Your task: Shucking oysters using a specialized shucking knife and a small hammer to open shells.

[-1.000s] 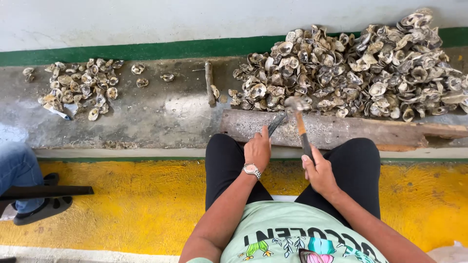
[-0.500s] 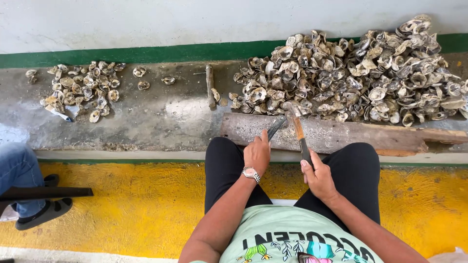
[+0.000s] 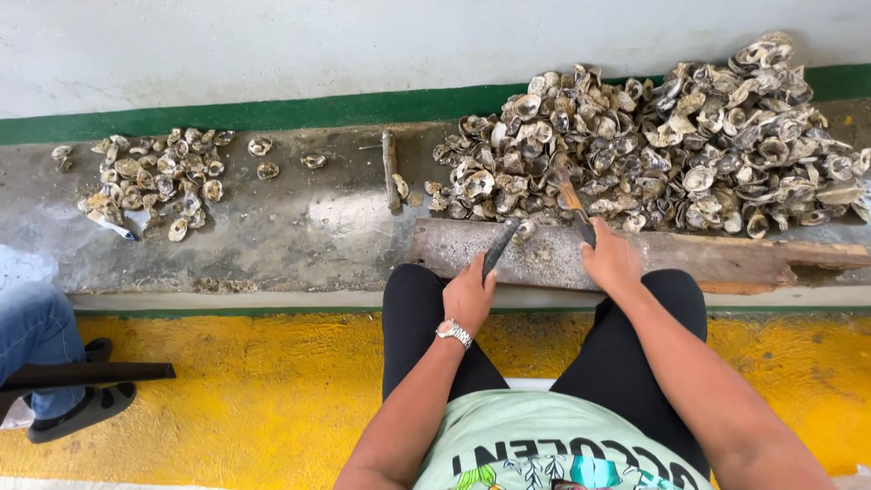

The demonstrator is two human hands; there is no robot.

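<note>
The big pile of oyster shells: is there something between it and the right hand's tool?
Nothing visible. The right hand holds a wooden-handled tool whose tip already reaches the big shell pile, above the wooden plank. The left hand holds a dark blade.

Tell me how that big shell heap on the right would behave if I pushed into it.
The big shell pile looks loose and unevenly stacked, so shells would likely slide and tumble. Their edges look rough, probably grippy rather than slippery, and thin rims may chip.

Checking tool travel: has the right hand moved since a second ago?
Yes. The right hand has gone forward across the wooden plank, toward the big shell pile.
</note>
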